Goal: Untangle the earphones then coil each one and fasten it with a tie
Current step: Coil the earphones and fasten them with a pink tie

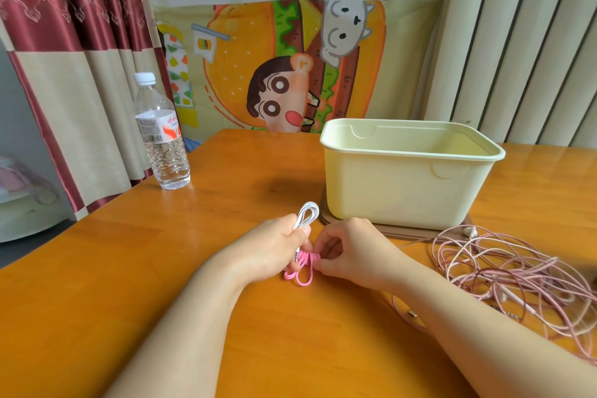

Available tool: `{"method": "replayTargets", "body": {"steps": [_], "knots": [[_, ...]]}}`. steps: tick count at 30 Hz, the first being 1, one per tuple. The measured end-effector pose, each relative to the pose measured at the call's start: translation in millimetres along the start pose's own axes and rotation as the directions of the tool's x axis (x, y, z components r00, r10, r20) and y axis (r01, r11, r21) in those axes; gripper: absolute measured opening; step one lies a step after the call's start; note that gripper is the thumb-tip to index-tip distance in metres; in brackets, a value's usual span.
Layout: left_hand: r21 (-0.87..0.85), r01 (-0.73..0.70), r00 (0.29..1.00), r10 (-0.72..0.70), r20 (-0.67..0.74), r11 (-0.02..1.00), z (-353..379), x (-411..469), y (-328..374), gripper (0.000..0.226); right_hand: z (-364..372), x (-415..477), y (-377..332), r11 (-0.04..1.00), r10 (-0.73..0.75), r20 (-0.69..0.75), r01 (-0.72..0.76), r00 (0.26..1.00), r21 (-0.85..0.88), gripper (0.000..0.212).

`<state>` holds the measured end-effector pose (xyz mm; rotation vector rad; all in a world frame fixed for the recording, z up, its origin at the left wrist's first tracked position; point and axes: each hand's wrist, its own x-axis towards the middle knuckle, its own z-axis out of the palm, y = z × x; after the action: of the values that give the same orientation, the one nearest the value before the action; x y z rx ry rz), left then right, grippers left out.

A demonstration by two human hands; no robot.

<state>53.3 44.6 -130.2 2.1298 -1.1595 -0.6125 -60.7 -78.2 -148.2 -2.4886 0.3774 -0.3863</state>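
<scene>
A water bottle [162, 136] stands at the left of the worktop [145, 268]. At centre, the left hand [274, 245] has its grip closed round a coiled white earphone [307, 212]. The right hand [352, 252] pinches a pink tie [305, 263] wrapped round the coil. To the right are a cream box [407, 184] and tangled pink earphones [504, 275].

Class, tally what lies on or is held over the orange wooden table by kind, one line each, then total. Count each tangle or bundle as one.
Clear plastic water bottle: 1
Pale yellow plastic tub: 1
Flat brown board under the tub: 1
Coiled white earphone cable: 1
Pink tie bundle: 1
Tangled heap of pink earphone cables: 1
Total: 6
</scene>
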Motion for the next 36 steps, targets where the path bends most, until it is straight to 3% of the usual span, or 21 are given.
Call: {"method": "replayTargets", "body": {"steps": [8, 14, 23, 36], "knots": [[0.010, -0.009, 1.000, 0.009, -0.012, 1.000, 1, -3, 3, 0.033, 2, 0, 1, 1.000, -0.010, -0.020, 0.010, 1.000, 0.017, 0.014], [-0.084, -0.004, 1.000, 0.004, 0.002, 0.996, -1, -2, -1, 0.030, 9, -1, 2, 1.000, -0.014, -0.088, 0.013, 0.996, -0.005, 0.014], [0.161, -0.067, 0.996, 0.075, -0.047, 0.985, 4, -4, 11, 0.027, 3, 1, 4, 0.998, 0.015, -0.034, -0.013, 0.999, 0.060, 0.011], [0.219, -0.060, 0.995, 0.075, -0.060, 0.974, 5, -4, 11, 0.028, 7, 2, 5, 0.999, -0.054, -0.031, 0.054, 0.998, -0.002, 0.007]]}}
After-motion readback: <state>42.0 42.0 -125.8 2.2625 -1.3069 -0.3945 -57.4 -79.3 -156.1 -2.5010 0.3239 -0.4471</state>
